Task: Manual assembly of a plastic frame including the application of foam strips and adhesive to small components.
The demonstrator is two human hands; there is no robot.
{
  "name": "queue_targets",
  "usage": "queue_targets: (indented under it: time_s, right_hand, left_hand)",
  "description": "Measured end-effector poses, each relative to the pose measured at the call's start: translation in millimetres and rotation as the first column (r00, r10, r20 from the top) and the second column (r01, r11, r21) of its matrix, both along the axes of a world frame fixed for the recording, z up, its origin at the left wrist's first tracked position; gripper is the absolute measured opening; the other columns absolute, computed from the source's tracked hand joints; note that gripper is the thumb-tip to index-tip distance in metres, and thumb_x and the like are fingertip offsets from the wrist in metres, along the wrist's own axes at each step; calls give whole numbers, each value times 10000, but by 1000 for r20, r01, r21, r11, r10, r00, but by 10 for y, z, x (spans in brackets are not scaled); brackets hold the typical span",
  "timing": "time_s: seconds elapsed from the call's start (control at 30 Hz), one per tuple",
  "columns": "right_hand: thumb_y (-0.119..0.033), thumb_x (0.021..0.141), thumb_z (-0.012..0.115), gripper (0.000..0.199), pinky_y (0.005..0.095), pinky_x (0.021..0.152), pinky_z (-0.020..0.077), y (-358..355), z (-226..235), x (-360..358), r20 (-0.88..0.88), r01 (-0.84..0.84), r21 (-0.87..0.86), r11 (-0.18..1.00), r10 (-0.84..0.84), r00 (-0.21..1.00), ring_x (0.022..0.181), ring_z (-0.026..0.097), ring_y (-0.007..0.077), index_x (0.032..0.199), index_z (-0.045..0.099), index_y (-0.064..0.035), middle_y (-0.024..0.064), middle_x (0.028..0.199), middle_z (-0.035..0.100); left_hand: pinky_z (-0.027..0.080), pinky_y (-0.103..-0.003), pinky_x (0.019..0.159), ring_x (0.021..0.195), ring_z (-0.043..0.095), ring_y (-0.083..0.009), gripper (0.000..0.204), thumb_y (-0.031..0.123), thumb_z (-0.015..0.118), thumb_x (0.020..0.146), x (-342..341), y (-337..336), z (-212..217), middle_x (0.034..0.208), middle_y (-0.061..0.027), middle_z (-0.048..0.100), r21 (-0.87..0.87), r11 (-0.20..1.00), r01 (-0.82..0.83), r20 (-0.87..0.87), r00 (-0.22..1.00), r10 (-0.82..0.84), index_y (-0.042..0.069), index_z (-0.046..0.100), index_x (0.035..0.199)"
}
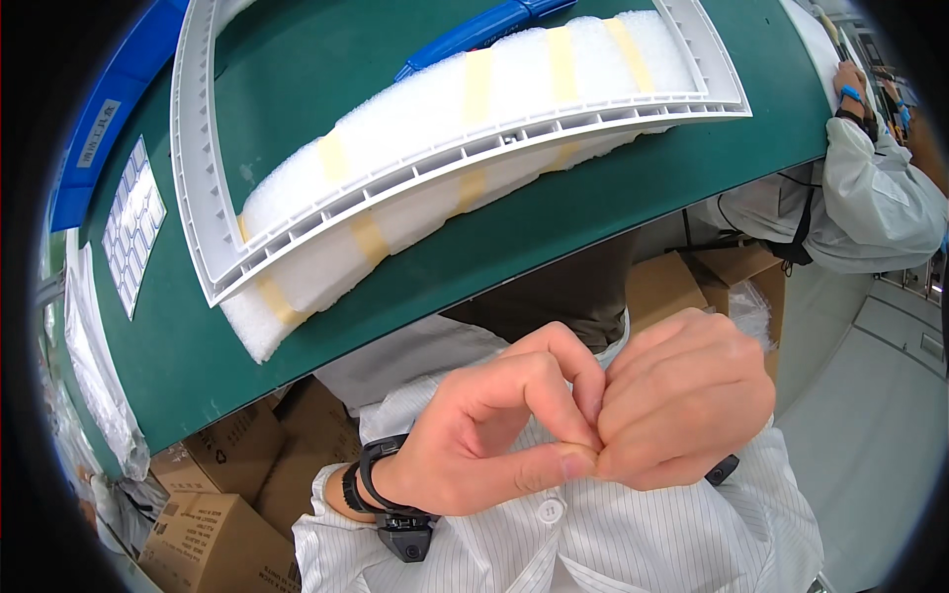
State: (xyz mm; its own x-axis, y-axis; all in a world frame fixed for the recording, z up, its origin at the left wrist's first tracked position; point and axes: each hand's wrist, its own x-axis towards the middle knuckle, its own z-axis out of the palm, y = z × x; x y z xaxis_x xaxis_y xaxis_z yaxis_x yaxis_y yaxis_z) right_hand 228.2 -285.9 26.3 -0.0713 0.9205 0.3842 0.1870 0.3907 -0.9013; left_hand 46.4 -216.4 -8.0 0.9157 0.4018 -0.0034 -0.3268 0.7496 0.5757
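In front of my chest, over my lap, my left hand [509, 425] and my right hand [687, 400] meet at the fingertips. The left thumb and forefinger are pinched together against the right fist. Whatever lies between them, if anything, is hidden. Beyond my hands, a white plastic frame [386, 183] with ribbed edges rests across a long white foam pad [405, 114] on the green table [474, 267]. Strips of yellow tape [477, 87] wrap the foam. Neither hand touches the frame.
Behind the foam lies a blue tool [474, 38]. A blue bin [84, 163] and a sheet of labels [134, 227] sit at the left. Cardboard boxes [213, 544] stand below the table. Another person's sleeve [880, 198] rests at the far right.
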Motion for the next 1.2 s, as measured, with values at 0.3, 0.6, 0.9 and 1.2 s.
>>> queue_targets:
  time_s: [0.3,0.6,0.9,1.2]
  right_hand:
    - [-9,622,750,206,249,453,431,0,-60,-27,-44,9,58,998,-7,999,541,580,153,808,721,-94,1,729,636]
    - [-9,602,746,207,246,438,409,48,-93,-28,-73,-21,104,994,29,997,517,551,147,792,714,-87,-5,668,584]
    - [9,574,719,219,239,416,374,16,-83,-56,-25,11,146,989,-8,1000,487,491,122,767,703,-92,-19,640,516]
    - [7,563,721,229,241,422,392,-9,-65,-83,-37,40,130,991,-35,999,497,506,126,766,698,-95,-18,655,529]
  left_hand:
    - [263,-375,1007,1105,376,-205,124,76,726,839,9,-11,13,1130,-87,442,-134,988,82,38,996,-77,80,622,908]
    - [233,-375,1044,1237,279,-206,114,66,695,874,45,-69,23,1196,-77,418,-294,944,151,91,987,-130,87,587,904]
    - [234,-355,1049,1247,275,-188,112,54,690,879,49,-87,-10,1180,-47,435,-293,930,221,163,970,-179,87,592,921]
    - [246,-346,1046,1243,280,-184,109,54,688,880,41,-96,-3,1176,-49,433,-305,927,218,167,971,-174,89,590,915]
